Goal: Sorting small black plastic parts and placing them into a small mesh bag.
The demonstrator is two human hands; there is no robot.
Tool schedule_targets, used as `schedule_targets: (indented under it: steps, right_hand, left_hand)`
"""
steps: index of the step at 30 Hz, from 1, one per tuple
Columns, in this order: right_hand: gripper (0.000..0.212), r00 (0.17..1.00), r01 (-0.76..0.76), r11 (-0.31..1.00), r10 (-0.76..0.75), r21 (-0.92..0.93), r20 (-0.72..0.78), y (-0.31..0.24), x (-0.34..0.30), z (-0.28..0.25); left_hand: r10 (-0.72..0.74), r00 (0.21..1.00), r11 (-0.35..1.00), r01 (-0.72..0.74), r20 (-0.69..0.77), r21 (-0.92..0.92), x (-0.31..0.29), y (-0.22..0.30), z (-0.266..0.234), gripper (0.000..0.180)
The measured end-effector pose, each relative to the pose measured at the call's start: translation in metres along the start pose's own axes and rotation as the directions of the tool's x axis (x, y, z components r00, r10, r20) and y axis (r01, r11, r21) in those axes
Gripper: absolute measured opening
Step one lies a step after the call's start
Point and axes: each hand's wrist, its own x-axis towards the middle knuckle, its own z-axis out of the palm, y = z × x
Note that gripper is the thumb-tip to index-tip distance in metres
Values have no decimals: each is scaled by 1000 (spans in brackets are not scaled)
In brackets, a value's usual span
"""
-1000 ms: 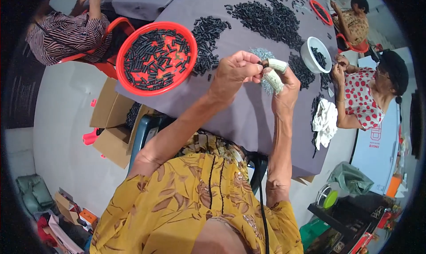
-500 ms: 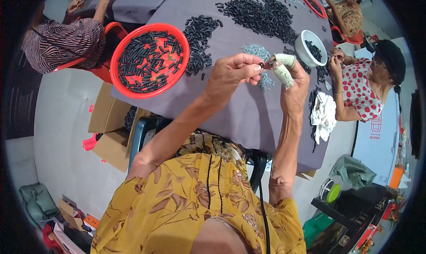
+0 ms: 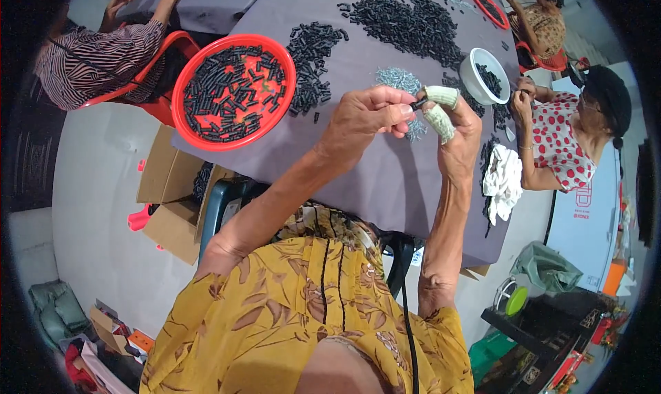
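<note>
Between my two hands, up over the table's near part, I have a small black piece [image 3: 418, 103]: short, dark and slim, with much of it hidden by my fingers, so its finer shape is too small to make out. My left hand [image 3: 359, 122] pinches it between thumb and forefinger, the other fingers curled in behind, and the piece sticks out toward my right side. My right hand [image 3: 460, 136] is raised facing it, wrist upright, with two digits wearing pale, ribbed finger covers [image 3: 438, 122] and bent toward the piece; they meet it or stop just beside it, and I cannot tell whether they grip it. My left forearm slants up from my lower left, while the right one rises almost straight. Just beyond my fingertips lies a heap of little silvery pieces [image 3: 398, 78] on the grey tablecloth [image 3: 358, 180]. To the left, at the table's edge, sits a red tub [image 3: 234, 144] strewn inside with more black pieces like mine; a pile of them [image 3: 313, 60] lies right beside it, and a larger pile [image 3: 406, 23] spreads farther off. Over to the right stands a white bowl [image 3: 469, 84] with black pieces inside, and nearer me a crumpled white cloth [image 3: 502, 180]. Past that sits a co-worker in a red-dotted top [image 3: 561, 139], both hands raised close together.
</note>
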Motion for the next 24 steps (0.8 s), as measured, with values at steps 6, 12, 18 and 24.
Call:
schedule_targets:
  steps: [6,12,18,24]
  right_hand:
    - [15,999,-16,997,18,-76,27,-4,0,-1]
    - [13,997,50,983,-40,-175,59,-3,2,-4]
    - [10,997,65,971,-54,-229,54,-4,2,-2]
    - [7,996,79,980,-83,-181,-18,2,-2,7]
  left_hand:
    - [29,1000,1000,-29,2,-3,-1,-3,-1,25]
    - [141,990,982,-141,11,122,-4,0,3,24]
    - [176,984,953,-167,-14,251,-5,1,6,21]
    - [197,980,942,-178,-39,286,-8,1,7,20]
